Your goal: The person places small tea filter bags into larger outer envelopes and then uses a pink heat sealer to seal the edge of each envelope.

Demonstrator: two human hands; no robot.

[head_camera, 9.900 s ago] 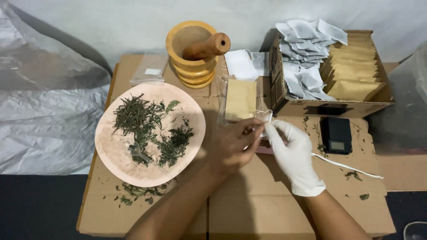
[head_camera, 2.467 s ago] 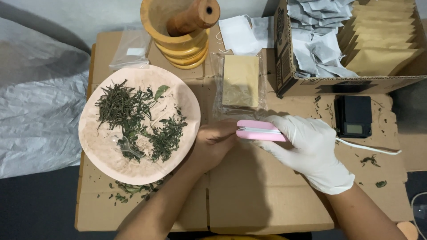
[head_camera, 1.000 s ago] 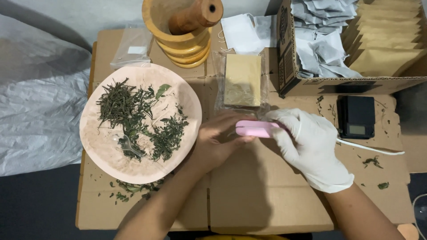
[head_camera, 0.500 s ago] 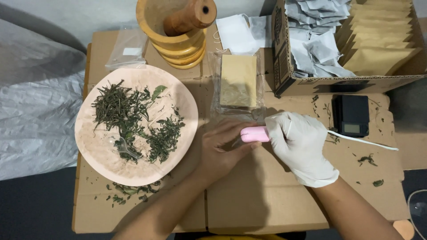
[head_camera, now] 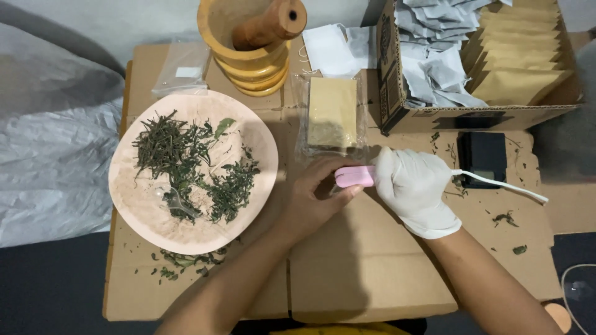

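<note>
My gloved right hand (head_camera: 415, 186) is wrapped around a smooth pink sealer (head_camera: 355, 176), squeezing it closed, its white cord (head_camera: 503, 185) trailing right. My bare left hand (head_camera: 320, 198) presses curled fingers against the sealer's tip, just below a crinkly clear packet (head_camera: 332, 115) of tan powder lying on the cardboard (head_camera: 366, 267).
</note>
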